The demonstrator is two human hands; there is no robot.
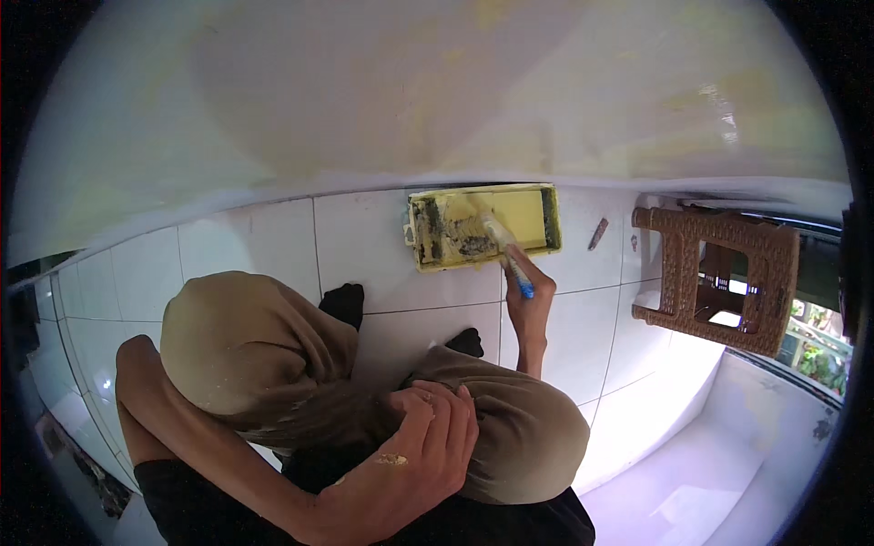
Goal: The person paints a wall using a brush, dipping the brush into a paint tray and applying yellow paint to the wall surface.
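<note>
My right hand [529, 283] grips a paint-smeared paintbrush [500, 232] with a blue handle end. The brush head is down in a yellow paint tray [418, 263] on the floor and looks blurred. Pale yellow paint [520, 217] fills the tray's right part; dark patches and streaks mark the left part. Over my lap lies my left hand [427, 443], with its fingers curled and close together against the brown trousers [526, 443]. Dried paint flecks sit on its back. Its palm and fingertips are hidden.
A wall [369, 89] with uneven yellowish patches rises just behind the tray. White tiles [410, 341] cover the floor. At the right stands a brown woven-pattern plastic stool [683, 273]. Between stool and tray lies a small reddish-brown strip [598, 234]. A pale low wall [724, 450] is at lower right.
</note>
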